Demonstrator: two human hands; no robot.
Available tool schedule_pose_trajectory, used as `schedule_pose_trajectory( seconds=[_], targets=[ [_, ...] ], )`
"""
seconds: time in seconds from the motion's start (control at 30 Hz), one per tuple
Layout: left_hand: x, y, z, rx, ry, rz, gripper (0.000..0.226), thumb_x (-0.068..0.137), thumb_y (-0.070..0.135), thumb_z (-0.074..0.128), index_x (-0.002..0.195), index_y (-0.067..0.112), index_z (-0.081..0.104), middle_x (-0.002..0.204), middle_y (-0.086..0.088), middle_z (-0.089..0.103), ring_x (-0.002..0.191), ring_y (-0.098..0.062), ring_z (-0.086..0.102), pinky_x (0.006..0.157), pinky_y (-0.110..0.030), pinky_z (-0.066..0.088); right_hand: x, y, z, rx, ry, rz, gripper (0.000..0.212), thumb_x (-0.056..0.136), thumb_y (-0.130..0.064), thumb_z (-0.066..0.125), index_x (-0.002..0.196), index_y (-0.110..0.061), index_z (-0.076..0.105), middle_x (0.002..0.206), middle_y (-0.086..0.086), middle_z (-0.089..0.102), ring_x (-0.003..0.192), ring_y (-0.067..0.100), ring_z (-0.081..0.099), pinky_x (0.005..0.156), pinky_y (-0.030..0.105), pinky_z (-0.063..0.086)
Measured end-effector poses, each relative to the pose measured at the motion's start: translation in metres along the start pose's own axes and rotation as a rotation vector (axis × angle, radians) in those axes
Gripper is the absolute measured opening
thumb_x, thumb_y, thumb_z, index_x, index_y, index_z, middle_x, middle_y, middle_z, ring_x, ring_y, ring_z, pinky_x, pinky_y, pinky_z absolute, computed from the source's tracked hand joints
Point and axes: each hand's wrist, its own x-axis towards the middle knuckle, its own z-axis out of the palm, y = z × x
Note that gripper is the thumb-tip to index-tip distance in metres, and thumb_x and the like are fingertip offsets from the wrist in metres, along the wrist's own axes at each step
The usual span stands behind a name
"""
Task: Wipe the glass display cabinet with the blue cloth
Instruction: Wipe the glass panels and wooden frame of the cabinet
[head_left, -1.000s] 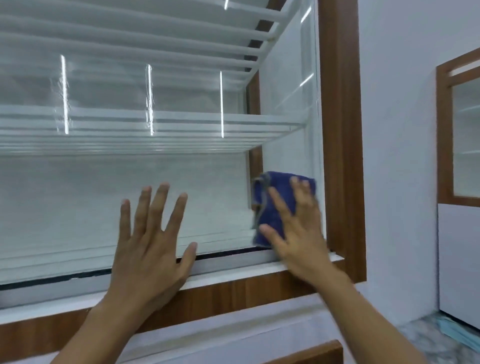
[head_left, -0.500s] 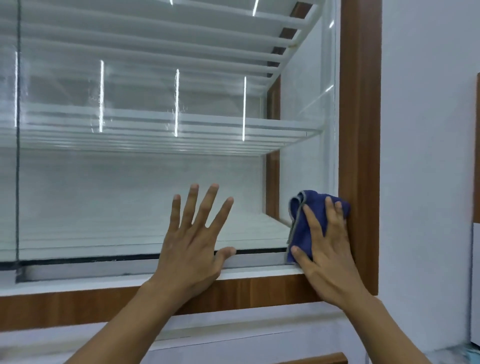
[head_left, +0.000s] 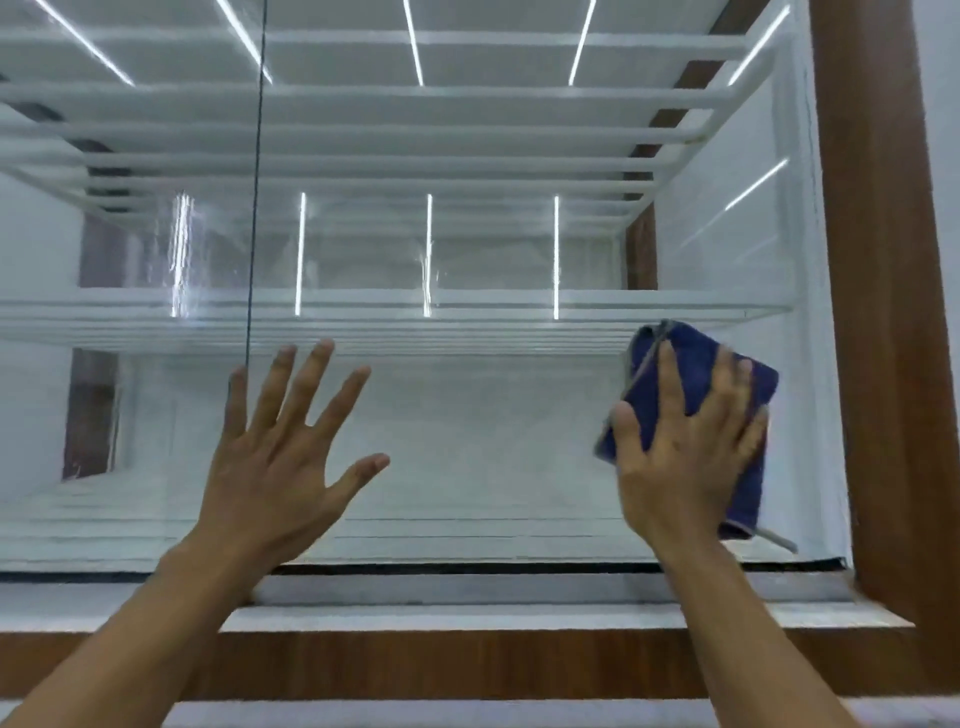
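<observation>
The glass display cabinet (head_left: 493, 441) fills the view, with white shelves behind its front pane and a brown wooden frame. My right hand (head_left: 685, 457) lies flat with spread fingers, pressing a folded blue cloth (head_left: 737, 384) against the glass near the right frame. The cloth's lower corner hangs out below my palm. My left hand (head_left: 280, 457) is flat on the pane left of centre, fingers spread, holding nothing.
A brown wooden post (head_left: 883, 312) borders the glass on the right and a wooden sill (head_left: 467, 660) runs below. A dark vertical seam (head_left: 254, 208) between panes stands just left of my left hand. A white shelf (head_left: 415, 306) crosses at mid height.
My right hand has slid the cloth upward on the glass, away from the bottom right corner. My left hand has also shifted up the pane. The camera has moved closer and tilted up.
</observation>
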Motion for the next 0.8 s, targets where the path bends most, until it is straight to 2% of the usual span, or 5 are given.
schedule_pose_trajectory(
  seconds=[0.2, 0.33, 0.43, 0.67, 0.8],
  targets=[
    [-0.038, -0.043, 0.015, -0.073, 0.072, -0.029, 0.07, 0.097, 0.055, 0.024, 0.157, 0.019, 0.024, 0.167, -0.011, 0.005, 0.155, -0.032, 0.004, 0.124, -0.055, 0.002, -0.118, -0.185, 0.061, -0.014, -0.218, -0.603, 0.084, 0.088, -0.047, 0.047, 0.16, -0.021, 0.011, 0.168, 0.01, 0.002, 0.155, 0.028, 0.001, 0.118, 0.056, 0.004],
    [-0.054, -0.049, 0.024, -0.139, 0.134, -0.026, 0.068, 0.092, 0.038, 0.038, 0.156, 0.016, 0.026, 0.167, -0.013, 0.008, 0.154, -0.033, 0.006, 0.125, -0.055, 0.003, -0.126, -0.142, 0.05, -0.067, -0.226, -0.537, 0.081, 0.089, -0.049, 0.043, 0.16, -0.029, 0.01, 0.169, 0.007, 0.003, 0.154, 0.028, 0.004, 0.118, 0.05, 0.009],
    [-0.052, -0.048, 0.026, -0.156, 0.149, -0.01, 0.07, 0.09, 0.033, 0.04, 0.156, 0.017, 0.025, 0.167, -0.014, 0.008, 0.154, -0.034, 0.007, 0.123, -0.058, 0.007, -0.121, -0.088, 0.035, -0.128, -0.276, -0.417, 0.08, 0.09, -0.055, 0.035, 0.159, -0.032, 0.0, 0.168, 0.008, -0.012, 0.154, 0.029, -0.01, 0.118, 0.05, 0.002],
    [-0.059, -0.051, 0.029, -0.269, 0.171, -0.038, 0.065, 0.093, 0.028, 0.03, 0.156, 0.011, 0.024, 0.166, -0.011, 0.012, 0.155, -0.028, 0.007, 0.125, -0.053, 0.006, -0.147, -0.203, 0.068, -0.019, -0.334, -0.643, 0.092, 0.088, -0.045, 0.055, 0.16, -0.026, 0.002, 0.168, 0.007, -0.012, 0.155, 0.029, -0.011, 0.119, 0.057, -0.005],
    [-0.061, -0.049, 0.032, -0.194, 0.18, -0.003, 0.065, 0.096, 0.038, 0.031, 0.155, 0.011, 0.025, 0.166, -0.014, 0.013, 0.154, -0.031, 0.009, 0.124, -0.055, 0.007, -0.141, -0.178, 0.06, 0.002, -0.374, -0.616, 0.087, 0.091, -0.046, 0.052, 0.159, -0.033, 0.0, 0.167, 0.001, -0.016, 0.154, 0.023, -0.017, 0.119, 0.053, -0.009]
  ],
)
